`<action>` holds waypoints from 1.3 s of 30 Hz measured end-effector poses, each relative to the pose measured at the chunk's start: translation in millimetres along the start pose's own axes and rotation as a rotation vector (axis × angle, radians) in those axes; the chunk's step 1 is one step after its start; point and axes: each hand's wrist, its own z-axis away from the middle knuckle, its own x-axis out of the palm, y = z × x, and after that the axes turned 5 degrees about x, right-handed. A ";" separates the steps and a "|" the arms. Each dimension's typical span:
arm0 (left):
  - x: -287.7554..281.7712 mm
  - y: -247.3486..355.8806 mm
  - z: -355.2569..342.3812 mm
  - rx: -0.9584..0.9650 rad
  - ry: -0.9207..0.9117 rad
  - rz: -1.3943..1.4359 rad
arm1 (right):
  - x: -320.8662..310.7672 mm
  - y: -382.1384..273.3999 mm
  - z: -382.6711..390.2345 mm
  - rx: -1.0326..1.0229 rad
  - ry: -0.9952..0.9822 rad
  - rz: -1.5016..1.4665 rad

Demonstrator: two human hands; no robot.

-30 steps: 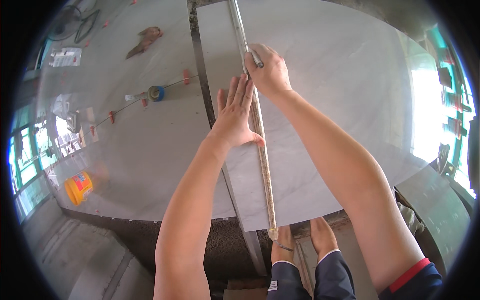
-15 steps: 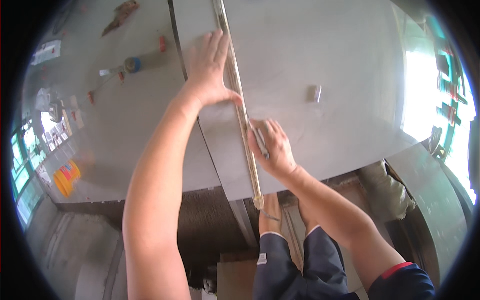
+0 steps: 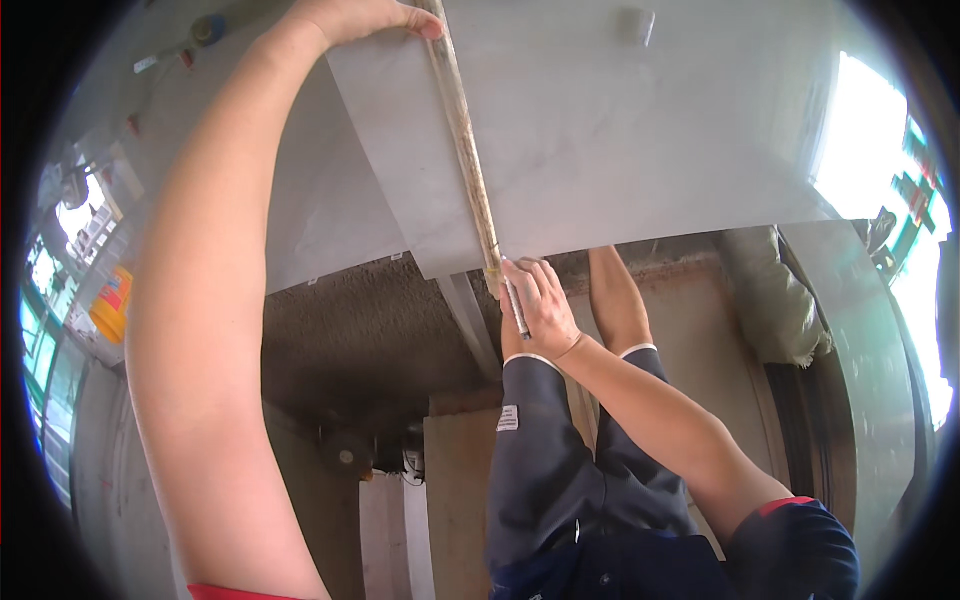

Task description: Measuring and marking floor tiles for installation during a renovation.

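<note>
A long, narrow, worn straightedge (image 3: 462, 135) lies across the grey sheet (image 3: 620, 150), running from the top of the view to the sheet's near edge. My left hand (image 3: 365, 18) is at the top, partly cut off by the picture's edge; its thumb is stretched out onto the straightedge, while its other fingers are out of view. At the near end of the straightedge my right hand (image 3: 545, 312) is closed around a slim, silvery-white marker pen (image 3: 516, 306). The pen lies beside the straightedge, at the sheet's near edge.
A small whitish block (image 3: 640, 27) rests on the sheet at the far right. To the left are a yellow bucket (image 3: 111, 305) and a round blue-rimmed thing (image 3: 208, 30). A wrapped bundle (image 3: 775, 300) sits below the sheet at right. My legs stand against the near edge.
The view has shifted toward the near edge, so the sheet sits higher in the picture. My right hand has slid with the pen along the straightedge to its near end; the left thumb stays on it.
</note>
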 end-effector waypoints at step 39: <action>28.4 45.0 73.3 -0.147 0.338 0.472 | -76.4 -53.5 60.3 0.730 -0.200 -0.067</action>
